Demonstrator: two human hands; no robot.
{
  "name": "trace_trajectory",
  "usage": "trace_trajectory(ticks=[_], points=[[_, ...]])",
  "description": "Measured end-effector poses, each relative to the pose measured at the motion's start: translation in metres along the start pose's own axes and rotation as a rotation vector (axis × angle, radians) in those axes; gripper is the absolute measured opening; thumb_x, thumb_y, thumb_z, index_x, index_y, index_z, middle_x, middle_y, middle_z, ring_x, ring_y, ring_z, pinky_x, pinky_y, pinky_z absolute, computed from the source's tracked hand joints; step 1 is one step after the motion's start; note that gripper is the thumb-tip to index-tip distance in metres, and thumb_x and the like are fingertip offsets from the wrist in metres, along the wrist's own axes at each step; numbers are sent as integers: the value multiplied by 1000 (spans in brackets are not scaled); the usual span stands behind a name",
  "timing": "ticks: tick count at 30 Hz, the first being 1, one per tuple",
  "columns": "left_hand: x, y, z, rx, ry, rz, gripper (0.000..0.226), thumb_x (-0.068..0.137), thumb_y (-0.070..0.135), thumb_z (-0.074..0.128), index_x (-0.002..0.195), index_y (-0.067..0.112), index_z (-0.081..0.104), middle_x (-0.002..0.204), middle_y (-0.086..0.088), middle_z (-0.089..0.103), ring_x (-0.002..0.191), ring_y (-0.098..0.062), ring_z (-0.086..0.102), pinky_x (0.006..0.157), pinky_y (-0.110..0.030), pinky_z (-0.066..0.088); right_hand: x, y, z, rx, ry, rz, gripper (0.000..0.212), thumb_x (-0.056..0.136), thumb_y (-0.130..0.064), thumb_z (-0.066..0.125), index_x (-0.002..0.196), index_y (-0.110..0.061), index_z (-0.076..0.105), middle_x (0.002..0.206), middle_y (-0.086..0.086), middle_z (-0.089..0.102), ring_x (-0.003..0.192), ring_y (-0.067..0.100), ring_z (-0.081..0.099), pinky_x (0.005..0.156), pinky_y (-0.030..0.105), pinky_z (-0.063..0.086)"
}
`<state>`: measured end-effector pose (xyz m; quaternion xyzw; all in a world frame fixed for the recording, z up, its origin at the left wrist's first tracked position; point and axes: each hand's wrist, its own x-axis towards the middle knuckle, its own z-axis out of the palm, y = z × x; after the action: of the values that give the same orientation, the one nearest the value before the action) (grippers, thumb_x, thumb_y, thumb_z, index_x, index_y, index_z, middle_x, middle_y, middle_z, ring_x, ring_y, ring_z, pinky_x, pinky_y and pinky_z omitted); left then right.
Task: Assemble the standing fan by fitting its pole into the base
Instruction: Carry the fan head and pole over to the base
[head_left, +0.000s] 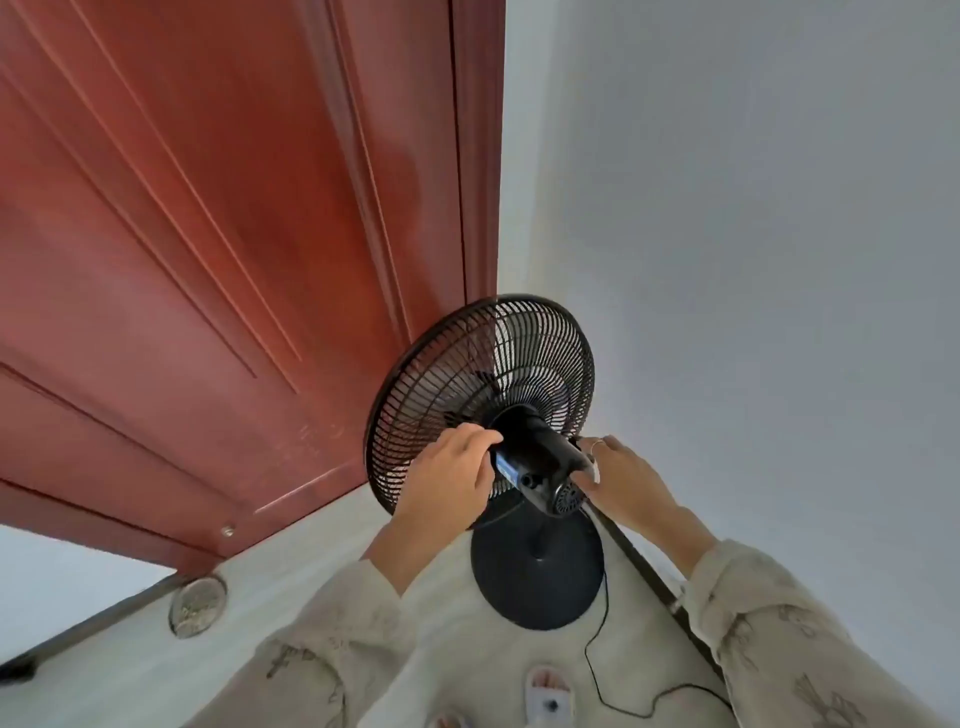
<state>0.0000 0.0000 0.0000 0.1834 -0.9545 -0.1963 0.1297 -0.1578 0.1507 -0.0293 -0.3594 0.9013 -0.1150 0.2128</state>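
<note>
A black standing fan stands upright on the pale floor, seen from above. Its round grille (467, 379) faces the corner between door and wall. The black motor housing (540, 457) points back at me. Below it a short stretch of the pole (541, 540) runs down into the round black base (540, 577). My left hand (447, 483) grips the left side of the motor housing, fingers curled over it. My right hand (621, 478), with a ring on one finger, holds the housing's right side.
A reddish-brown door (218, 270) fills the left. A pale wall (753, 234) stands on the right, with a dark skirting strip (644, 566) along the floor. The fan's black cord (597, 675) trails over the floor near my sandalled foot (548, 693). A round metal floor drain (197, 605) lies by the door.
</note>
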Motion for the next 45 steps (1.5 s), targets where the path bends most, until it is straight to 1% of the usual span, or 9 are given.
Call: trace_trajectory(ticks=[7, 12, 16, 19, 25, 27, 30, 35, 45], points=[[14, 3, 69, -240, -188, -369, 36, 93, 24, 45, 127, 13, 47, 130, -7, 50, 119, -24, 50, 94, -36, 45, 23, 35, 30, 353, -150, 61, 55, 86, -21, 61, 138, -19, 42, 126, 10, 58, 113, 29, 58, 95, 31, 41], [46, 26, 107, -630, -198, -949, 88, 79, 54, 59, 145, 21, 10, 148, -17, 29, 131, -35, 38, 103, -41, 37, 37, 50, 34, 494, -144, -2, 53, 83, -17, 67, 134, -22, 51, 88, -12, 57, 85, 11, 61, 85, 19, 39], [67, 29, 123, -793, -124, -1175, 105, 66, 58, 70, 141, 39, 0, 148, -15, 29, 126, -40, 41, 95, -49, 47, 47, 51, 35, 533, -179, -95, 55, 86, -11, 63, 138, -16, 44, 103, 5, 58, 79, -5, 55, 81, 2, 39], [69, 16, 122, -794, -22, -1225, 100, 67, 52, 72, 141, 37, 8, 142, -11, 40, 123, -37, 45, 92, -40, 45, 55, 45, 40, 594, -176, -127, 51, 86, -7, 62, 135, -13, 48, 107, 1, 56, 79, -17, 55, 74, -7, 33], [52, -32, 103, -859, 62, -1253, 94, 64, 50, 75, 140, 42, 20, 139, -3, 46, 120, -31, 50, 97, -48, 47, 77, 28, 61, 683, -187, -22, 18, 85, -17, 65, 102, -11, 67, 93, 0, 70, 93, 17, 65, 86, 25, 49], [46, -46, 95, -906, 87, -1253, 93, 61, 51, 76, 138, 43, 25, 136, -2, 49, 118, -31, 53, 96, -50, 48, 88, 32, 70, 613, -159, 47, 27, 85, -19, 65, 109, -8, 63, 98, 1, 66, 95, 18, 63, 81, 19, 43], [30, -72, 83, -966, 168, -1261, 85, 54, 52, 76, 128, 41, 37, 127, -4, 56, 108, -29, 59, 91, -49, 52, 108, 30, 94, 428, -248, 118, 46, 83, -20, 66, 124, -5, 50, 118, 10, 62, 109, 28, 60, 90, 31, 44], [-6, -125, 62, -930, 406, -1243, 40, 62, 48, 74, 93, 40, 49, 102, 6, 60, 96, -20, 62, 85, -46, 55, 128, 1, 148, 270, -325, 29, 78, 81, -28, 69, 142, -4, 28, 144, 16, 38, 131, 31, 40, 103, 38, 36], [-105, -235, 41, -1132, 755, -1270, 18, 78, 30, 68, 95, 31, 63, 94, 3, 67, 70, -6, 68, 54, -22, 51, 154, -99, 265, 232, -372, -219, 74, 72, -21, 76, 132, 0, 37, 126, 18, 49, 119, 34, 47, 100, 43, 43]])
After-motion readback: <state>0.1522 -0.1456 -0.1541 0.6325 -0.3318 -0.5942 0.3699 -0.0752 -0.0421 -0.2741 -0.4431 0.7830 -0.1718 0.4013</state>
